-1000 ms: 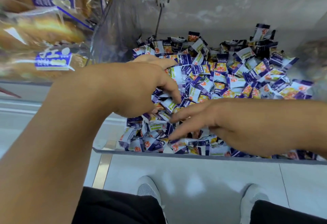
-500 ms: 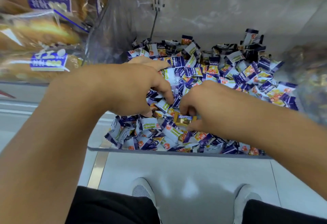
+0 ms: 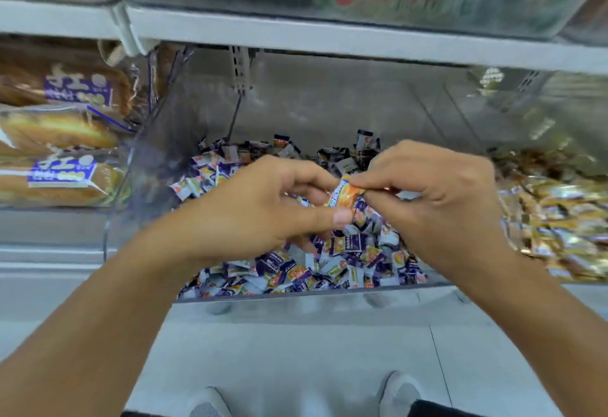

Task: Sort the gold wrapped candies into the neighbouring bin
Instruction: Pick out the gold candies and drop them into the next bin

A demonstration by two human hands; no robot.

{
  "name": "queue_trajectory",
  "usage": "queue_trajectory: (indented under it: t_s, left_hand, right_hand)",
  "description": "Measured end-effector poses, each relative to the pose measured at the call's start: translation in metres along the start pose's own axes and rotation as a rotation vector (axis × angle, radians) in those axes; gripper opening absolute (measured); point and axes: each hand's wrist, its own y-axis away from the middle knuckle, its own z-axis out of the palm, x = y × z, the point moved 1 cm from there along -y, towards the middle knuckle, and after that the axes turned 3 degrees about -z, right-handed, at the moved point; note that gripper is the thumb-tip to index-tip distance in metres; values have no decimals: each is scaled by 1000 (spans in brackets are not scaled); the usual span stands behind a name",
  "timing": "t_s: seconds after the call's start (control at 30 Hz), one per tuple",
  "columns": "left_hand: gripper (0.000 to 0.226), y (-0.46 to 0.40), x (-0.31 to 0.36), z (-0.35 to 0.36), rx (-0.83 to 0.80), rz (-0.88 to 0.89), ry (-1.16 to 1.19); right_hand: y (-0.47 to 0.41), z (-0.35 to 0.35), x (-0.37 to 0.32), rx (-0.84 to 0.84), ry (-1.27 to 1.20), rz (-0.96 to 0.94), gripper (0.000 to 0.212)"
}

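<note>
Candy pinched by both hands above the clear bin under a shelf.

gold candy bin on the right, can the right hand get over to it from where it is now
Probably yes. The right hand pinches a candy above the purple candies, and the gold candy bin lies just to its right, open on top, with nothing visible between them.

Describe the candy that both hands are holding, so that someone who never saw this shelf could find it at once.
Start at the clear bin full of purple-and-white candies on the lower shelf. Above its middle, the left hand and right hand meet, and the held candy is pinched between their fingertips. It alone is lifted off the pile, and its wrapper looks orange-gold.
</note>
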Motion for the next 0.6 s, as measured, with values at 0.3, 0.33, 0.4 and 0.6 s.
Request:
queue_trajectory:
  t_s: [0.3,0.33,0.4,0.6]
  left_hand:
    - [24,-33,34,78,316,29,303]
    - [28,-36,38,86,341,62,262]
    - [33,-42,46,93,351,132,165]
    - [15,-53,34,76,238,260,-569]
  right_hand:
    - [17,-53,-2,12,-758,871,19]
    - [17,-59,-1,8,-742,883,14]
    - [19,-78,11,70,-739,916,10]
    - [55,-151,94,109,-175,1129,9]
